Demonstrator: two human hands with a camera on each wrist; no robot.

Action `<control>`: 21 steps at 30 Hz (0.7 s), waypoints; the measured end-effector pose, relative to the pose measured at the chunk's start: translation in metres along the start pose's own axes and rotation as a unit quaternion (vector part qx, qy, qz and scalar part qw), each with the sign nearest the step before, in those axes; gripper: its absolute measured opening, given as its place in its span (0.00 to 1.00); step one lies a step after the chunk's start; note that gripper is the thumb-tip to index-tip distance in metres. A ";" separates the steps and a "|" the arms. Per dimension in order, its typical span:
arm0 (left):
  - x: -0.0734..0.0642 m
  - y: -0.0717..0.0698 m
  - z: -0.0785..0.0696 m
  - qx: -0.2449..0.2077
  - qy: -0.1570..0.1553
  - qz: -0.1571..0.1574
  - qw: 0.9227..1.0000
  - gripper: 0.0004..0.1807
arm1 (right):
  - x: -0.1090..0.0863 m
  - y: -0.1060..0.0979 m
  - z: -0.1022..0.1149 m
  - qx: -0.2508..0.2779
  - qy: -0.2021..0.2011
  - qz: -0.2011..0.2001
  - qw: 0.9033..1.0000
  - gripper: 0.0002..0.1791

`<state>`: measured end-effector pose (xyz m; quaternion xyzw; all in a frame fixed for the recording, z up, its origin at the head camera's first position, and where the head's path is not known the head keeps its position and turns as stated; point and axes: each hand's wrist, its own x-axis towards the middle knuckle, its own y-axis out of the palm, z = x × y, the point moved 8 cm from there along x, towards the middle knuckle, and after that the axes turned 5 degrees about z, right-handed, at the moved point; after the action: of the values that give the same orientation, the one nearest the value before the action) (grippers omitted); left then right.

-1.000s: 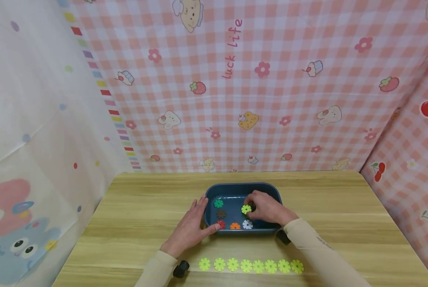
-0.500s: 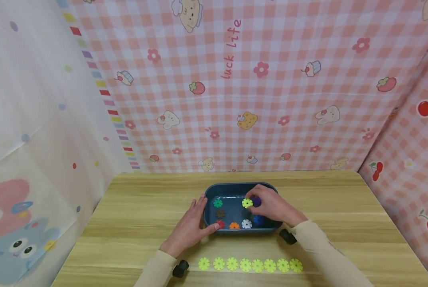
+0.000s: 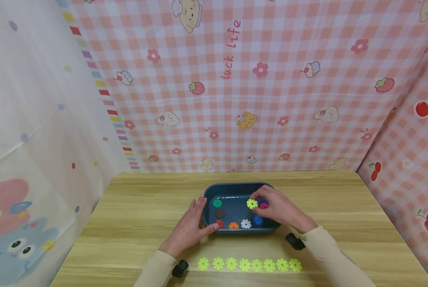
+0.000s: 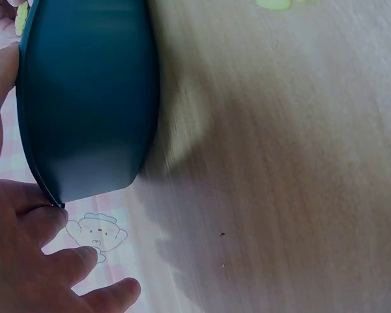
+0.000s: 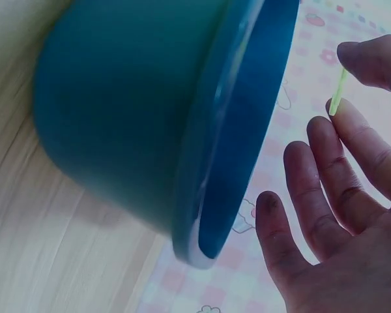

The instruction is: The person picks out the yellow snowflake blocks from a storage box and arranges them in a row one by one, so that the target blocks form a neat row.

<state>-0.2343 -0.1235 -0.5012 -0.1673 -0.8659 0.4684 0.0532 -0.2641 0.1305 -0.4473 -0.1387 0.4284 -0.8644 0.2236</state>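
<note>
A dark blue oblong tray (image 3: 231, 213) stands on the table with notched plastic discs in it. My left hand (image 3: 188, 230) rests at its left end, thumb over the front rim, fingers spread along the side. Over the tray's right half, my right hand (image 3: 280, 206) pinches a yellow-green notched disc (image 3: 251, 204) between thumb and index finger; the right wrist view shows this disc (image 5: 338, 94) edge-on above the rim, other fingers loosely extended. Beside that hand lie a magenta disc (image 3: 264, 205) and a purple one, partly hidden, with a blue disc (image 3: 258, 220) nearer the front.
Green (image 3: 217, 203), brown (image 3: 219, 214), red (image 3: 219, 224), orange (image 3: 233, 226) and white (image 3: 246, 224) discs lie elsewhere in the tray. A row of several yellow-green discs (image 3: 245, 265) runs along the table (image 3: 145, 199) in front. Patterned cloth (image 3: 214, 107) hangs behind.
My right hand has moved back and to the right within the tray, carrying the yellow-green disc. Blue, purple and magenta discs have come into view. My left hand has stayed put.
</note>
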 end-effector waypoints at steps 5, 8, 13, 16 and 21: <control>0.000 0.000 0.000 0.001 0.006 -0.001 1.000 0.54 | -0.009 -0.005 -0.002 0.013 0.007 -0.006 1.000 0.17; 0.000 0.000 -0.001 -0.001 0.007 -0.001 1.000 0.54 | -0.014 -0.007 -0.004 0.017 0.009 -0.009 1.000 0.16; 0.000 0.000 -0.002 -0.001 0.006 -0.001 1.000 0.53 | -0.024 -0.010 -0.005 0.013 -0.005 -0.020 1.000 0.15; 0.000 0.000 -0.001 -0.002 0.004 0.000 1.000 0.53 | -0.031 -0.012 -0.006 0.009 -0.009 -0.027 1.000 0.14; 0.000 0.000 0.000 -0.005 0.000 0.002 1.000 0.53 | -0.041 -0.017 -0.007 -0.003 -0.013 -0.037 0.999 0.15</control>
<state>-0.2338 -0.1232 -0.5012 -0.1686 -0.8681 0.4641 0.0513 -0.2361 0.1650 -0.4392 -0.1666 0.4226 -0.8689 0.1970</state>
